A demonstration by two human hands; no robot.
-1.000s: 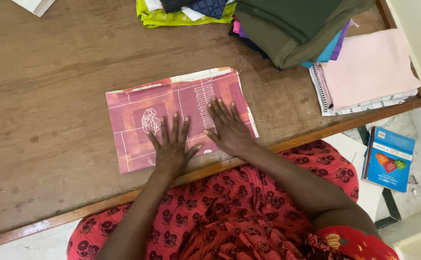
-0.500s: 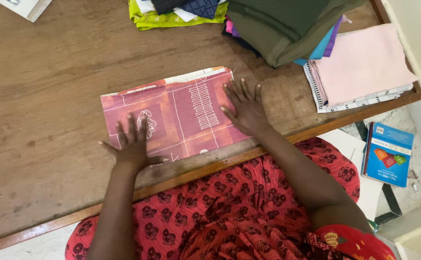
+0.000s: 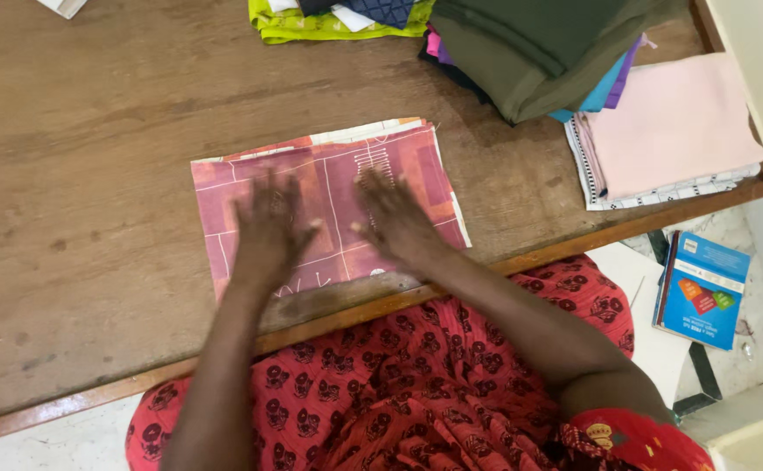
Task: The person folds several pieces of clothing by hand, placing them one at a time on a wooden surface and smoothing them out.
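Smoothing step: left hand (image 3: pixel 268 222) and right hand (image 3: pixel 390 218) flat, open-palmed, grasping nothing, on folded maroon cloth (image 3: pixel 329 205); stacked fabrics (image 3: pixel 538 52) at one o'clock. Next calls for a firm edge grip.

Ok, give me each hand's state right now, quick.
Left hand: open, flat on the folded pink printed cloth, holding nothing.
Right hand: open, flat on the same cloth, holding nothing.

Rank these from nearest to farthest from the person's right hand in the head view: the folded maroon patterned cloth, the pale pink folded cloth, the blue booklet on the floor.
From the right hand:
1. Folded maroon patterned cloth, directly under the palm, table centre.
2. Pale pink folded cloth, far right of the table, near its corner.
3. Blue booklet, off the table, on the floor at right.
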